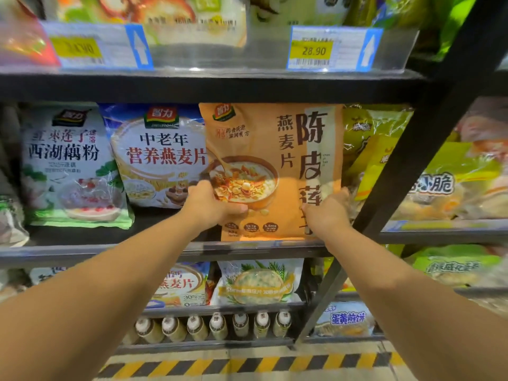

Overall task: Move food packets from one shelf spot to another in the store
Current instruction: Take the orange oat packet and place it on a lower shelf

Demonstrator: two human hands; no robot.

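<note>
On middle shelf [165, 250]: left hand [207, 206], right hand [327, 213] grip orange packet [275, 149] sides.

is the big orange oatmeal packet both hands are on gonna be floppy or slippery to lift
The big orange oatmeal packet probably flexes a little yet keeps its shape: it stands flat and upright. Its matte face looks less slippery than the glossy neighbours. The left hand and right hand gripping both sides suggests some bulk.

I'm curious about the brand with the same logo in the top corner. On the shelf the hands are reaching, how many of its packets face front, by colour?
white-and-green packet: 1
blue-and-white packet: 1
orange packet, gripped by the left hand and the right hand: 1
Total: 3
</note>
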